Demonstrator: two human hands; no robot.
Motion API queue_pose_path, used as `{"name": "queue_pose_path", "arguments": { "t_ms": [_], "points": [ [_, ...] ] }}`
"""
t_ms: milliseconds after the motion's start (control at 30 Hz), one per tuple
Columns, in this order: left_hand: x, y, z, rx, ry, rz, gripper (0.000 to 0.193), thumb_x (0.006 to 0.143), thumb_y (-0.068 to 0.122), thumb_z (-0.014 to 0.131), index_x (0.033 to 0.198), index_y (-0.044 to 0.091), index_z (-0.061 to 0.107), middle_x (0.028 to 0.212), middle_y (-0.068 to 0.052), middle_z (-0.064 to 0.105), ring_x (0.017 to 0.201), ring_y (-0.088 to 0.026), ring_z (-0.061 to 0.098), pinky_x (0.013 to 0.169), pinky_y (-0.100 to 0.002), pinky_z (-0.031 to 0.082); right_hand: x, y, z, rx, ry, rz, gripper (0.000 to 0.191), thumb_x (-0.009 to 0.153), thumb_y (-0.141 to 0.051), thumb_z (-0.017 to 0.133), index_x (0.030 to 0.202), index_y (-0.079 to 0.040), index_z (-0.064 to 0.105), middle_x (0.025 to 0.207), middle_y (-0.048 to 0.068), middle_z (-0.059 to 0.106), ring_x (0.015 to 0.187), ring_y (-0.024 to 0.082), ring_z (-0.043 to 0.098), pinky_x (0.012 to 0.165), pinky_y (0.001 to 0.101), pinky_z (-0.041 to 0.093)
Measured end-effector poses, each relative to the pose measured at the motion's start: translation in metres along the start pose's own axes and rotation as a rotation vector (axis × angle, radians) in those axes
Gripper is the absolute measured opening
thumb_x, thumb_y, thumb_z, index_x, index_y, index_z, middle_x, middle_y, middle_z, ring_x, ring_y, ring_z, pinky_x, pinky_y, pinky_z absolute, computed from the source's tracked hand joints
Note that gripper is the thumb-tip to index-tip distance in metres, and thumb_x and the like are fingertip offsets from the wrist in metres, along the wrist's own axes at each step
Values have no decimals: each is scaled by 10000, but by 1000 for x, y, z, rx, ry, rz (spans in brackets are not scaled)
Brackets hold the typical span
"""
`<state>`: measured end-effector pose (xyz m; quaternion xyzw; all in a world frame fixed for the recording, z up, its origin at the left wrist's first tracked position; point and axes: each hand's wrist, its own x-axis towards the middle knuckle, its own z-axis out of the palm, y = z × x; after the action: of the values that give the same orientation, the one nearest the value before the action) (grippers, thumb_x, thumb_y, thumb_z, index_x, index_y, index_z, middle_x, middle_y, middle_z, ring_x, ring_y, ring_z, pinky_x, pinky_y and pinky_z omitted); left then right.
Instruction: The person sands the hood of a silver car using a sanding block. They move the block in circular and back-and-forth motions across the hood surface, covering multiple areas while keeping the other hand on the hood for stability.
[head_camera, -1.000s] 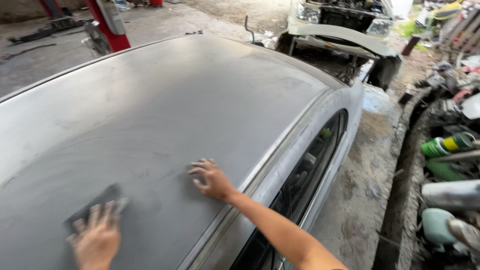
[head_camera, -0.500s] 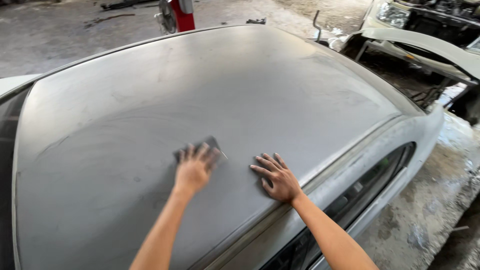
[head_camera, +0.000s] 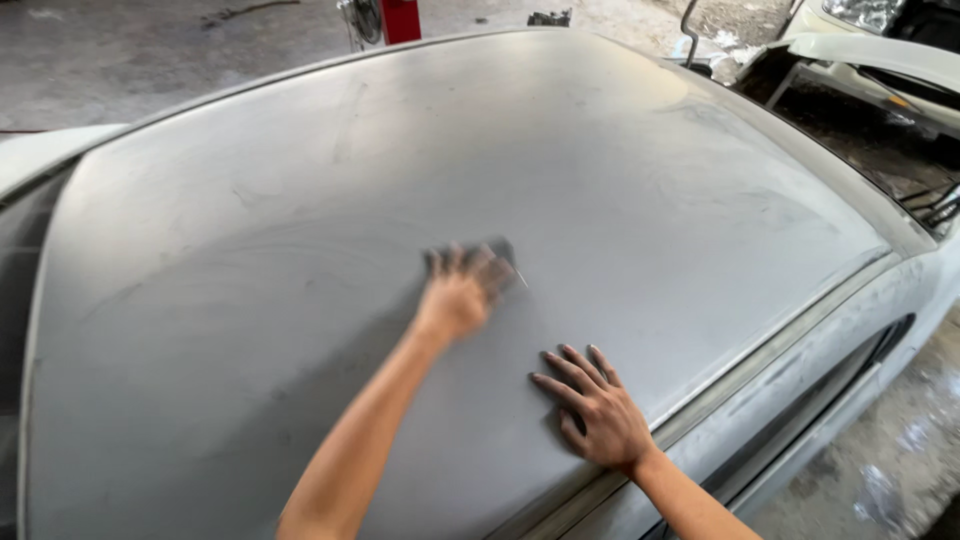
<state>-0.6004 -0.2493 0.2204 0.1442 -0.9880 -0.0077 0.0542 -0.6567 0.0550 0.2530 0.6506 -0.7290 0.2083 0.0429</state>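
A dark grey sanding sheet is lying flat near the middle of the car roof — mostly hidden under fingers, its far edge and a corner peeking out, blurred. The roof is showing dull, matte grey — dusty, faintly streaked with curved scuff marks.

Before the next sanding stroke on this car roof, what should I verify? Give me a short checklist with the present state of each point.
1. Left hand lies flat on the dark sanding sheet: ok.
2. Sheet lies flat on the grey car roof: cannot tell, blurred.
3. Right hand is braced on the roof, fingers spread: ok.
4. Right hand is apart from the sheet: ok.
5. Roof ahead of the sheet bears nothing loose: ok.
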Motion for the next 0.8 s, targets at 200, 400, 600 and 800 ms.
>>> {"name": "queue_pose_path", "arguments": {
  "t_ms": [200, 400, 600, 800],
  "points": [
    [-32, -182, -12, -127, 122, -561, 558, 1051, 488, 296, 1590, 346, 323, 1684, -20, 251, 1503, -545, 127, 1174, -744, 63, -4, 2, 6, 6, -23, 19, 633, 802, -181, 599, 1435, -197, 570, 1550, 107, 458, 1494, 313, 324, 1243, 542, 152],
    [-28, -18, 32, -50, -99, 4, 541, 1053, 511, 376, 1573, 389, 292, 1686, -9, 172, 1553, -451, 74, 1232, -653, -13, -1, 0, 1, 21, -21, 21, 668, 763, -191, 602, 1431, -211, 586, 1541, 109, 470, 1485, 315, 325, 1233, 548, 141],
    [62, -109, 0, -218, 152, -446, 589, 1105, 518, 344, 1601, 212, 432, 1667, -123, 419, 1573, -436, 318, 1317, -569, 175, -4, -1, 4, 47, -31, 50, 681, 746, -187, 616, 1425, -226, 602, 1542, 106, 485, 1490, 309, 335, 1247, 551, 134],
    [-14, -65, 14, -154, 170, -210, 523, 1066, 459, 331, 1568, 323, 392, 1676, -72, 232, 1471, -584, 65, 1160, -705, -28, -8, 4, 3, 64, -65, 65, 680, 737, -186, 625, 1416, -228, 614, 1550, 86, 490, 1495, 305, 338, 1251, 553, 134]
  ]
}}
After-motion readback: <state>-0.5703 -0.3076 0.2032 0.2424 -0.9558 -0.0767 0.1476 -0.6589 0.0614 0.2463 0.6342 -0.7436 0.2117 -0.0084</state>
